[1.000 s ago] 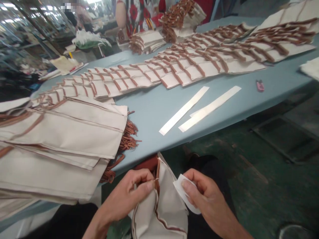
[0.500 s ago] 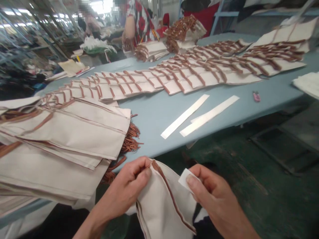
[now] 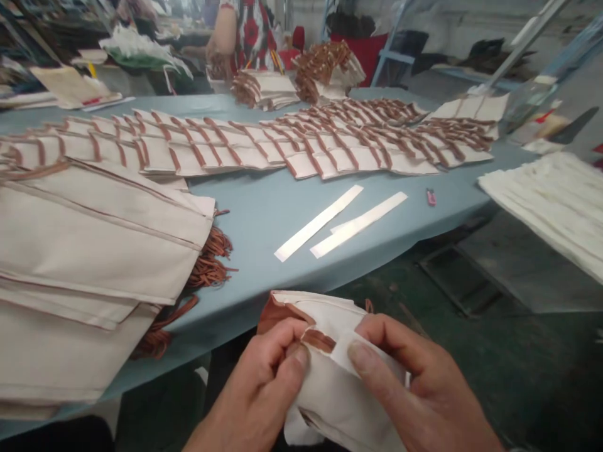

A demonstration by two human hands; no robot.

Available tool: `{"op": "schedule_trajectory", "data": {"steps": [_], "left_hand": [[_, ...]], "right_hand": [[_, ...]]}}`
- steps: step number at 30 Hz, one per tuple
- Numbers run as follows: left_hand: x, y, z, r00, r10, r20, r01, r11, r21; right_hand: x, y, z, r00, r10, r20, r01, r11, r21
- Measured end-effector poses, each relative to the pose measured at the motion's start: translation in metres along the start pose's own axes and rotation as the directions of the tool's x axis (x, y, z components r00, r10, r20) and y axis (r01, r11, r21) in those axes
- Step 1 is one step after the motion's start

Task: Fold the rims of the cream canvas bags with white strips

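Observation:
My left hand (image 3: 261,376) pinches the edge of a cream fabric piece (image 3: 336,389) with brown trim, held in front of me below the table edge. Between my hands, a gap in the cloth shows brown material inside. My right hand (image 3: 419,376) is closed, its thumb pressing a small white slip (image 3: 346,353) against the fabric beside that gap. Whether the slip is paper or cloth I cannot tell. The far upper corner of the piece folds over, showing its brown side.
On the blue-grey table (image 3: 254,220) lie two long white strips (image 3: 320,223) and a small pink object (image 3: 431,197). Cream pieces with brown cords (image 3: 117,232) are piled at left. Overlapping brown-edged pieces (image 3: 226,147) run across. White cloth (image 3: 551,194) overhangs at right; a person (image 3: 254,37) stands beyond.
The fabric has been turned, and a gap with brown inside now shows. My right hand has brought the white slip against the cloth beside my left fingers. The view has swung right.

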State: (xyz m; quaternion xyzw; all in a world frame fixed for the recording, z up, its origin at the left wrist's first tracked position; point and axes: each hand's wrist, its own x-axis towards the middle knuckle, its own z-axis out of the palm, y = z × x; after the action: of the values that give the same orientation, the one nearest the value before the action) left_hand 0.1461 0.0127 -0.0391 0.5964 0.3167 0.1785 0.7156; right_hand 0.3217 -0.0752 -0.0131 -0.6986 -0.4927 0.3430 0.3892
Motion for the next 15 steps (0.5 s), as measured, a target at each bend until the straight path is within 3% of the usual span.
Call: {"op": "schedule_trajectory", "data": {"steps": [4, 8, 11, 15], "left_hand": [[-0.006, -0.001, -0.009, 0.998, -0.051, -0.029, 0.054, 0.992, 0.115], [-0.004, 0.001, -0.014, 0.993, -0.109, -0.044, 0.112, 0.990, 0.090], [-0.001, 0.000, -0.015, 0.990, -0.143, -0.005, 0.143, 0.990, 0.006], [0.003, -0.002, -0.015, 0.992, -0.122, 0.027, 0.124, 0.990, -0.065]], "right_hand": [[-0.006, 0.017, 0.024, 0.984, -0.153, -0.097, 0.149, 0.988, -0.040], [-0.003, 0.020, 0.038, 0.913, -0.319, -0.256, 0.283, 0.945, -0.165], [0.002, 0.018, 0.044, 0.890, -0.346, -0.299, 0.309, 0.937, -0.164], [0.006, 0.018, 0.051, 0.901, -0.288, -0.324, 0.275, 0.958, -0.086]]}}
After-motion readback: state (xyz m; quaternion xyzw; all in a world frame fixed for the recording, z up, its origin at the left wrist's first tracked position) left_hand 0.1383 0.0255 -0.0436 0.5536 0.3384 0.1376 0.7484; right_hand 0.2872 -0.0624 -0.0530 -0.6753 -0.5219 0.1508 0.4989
